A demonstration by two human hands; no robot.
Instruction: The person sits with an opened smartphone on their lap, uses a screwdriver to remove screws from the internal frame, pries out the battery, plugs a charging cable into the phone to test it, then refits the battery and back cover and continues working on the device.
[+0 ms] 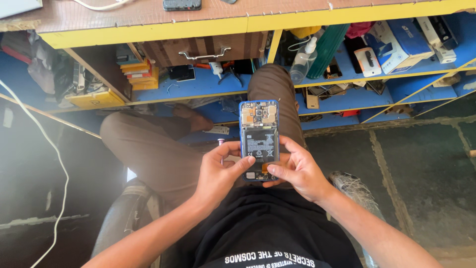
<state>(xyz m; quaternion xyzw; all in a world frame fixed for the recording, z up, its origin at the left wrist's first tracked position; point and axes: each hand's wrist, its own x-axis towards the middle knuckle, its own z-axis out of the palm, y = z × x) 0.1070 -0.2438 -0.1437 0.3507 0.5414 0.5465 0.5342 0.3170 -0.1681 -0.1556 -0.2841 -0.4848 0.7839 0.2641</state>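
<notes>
Over the seated person's lap, a smartphone (259, 140) with its back cover off is held up lengthwise, camera end pointing away from the body, so the black battery and the circuit board at the far end lie exposed inside a blue frame. Both hands grip it at the near end. The left hand (216, 173) wraps the left edge, its thumb laid across the lower part of the battery. The right hand (297, 168) cradles the right edge from beneath, its thumb pressed on the bottom strip of the phone, tip almost meeting the other thumb. Neither hand is loose; each is closed around the phone.

Beyond the knees stands a workbench (148, 29) with a yellow rim and blue shelves underneath. The left compartment holds a stack of small yellow and red boxes (140, 74) and a yellow tray (95, 98) of clutter I cannot make out. Beside them hangs a brown drawer (206, 48) with a metal handle, pushed in. The right compartment is crowded: a clear spray bottle (303, 60) leans against a green roll, with a white-and-blue carton (399, 42) further along. A white cable (54, 164) trails down the left side.
</notes>
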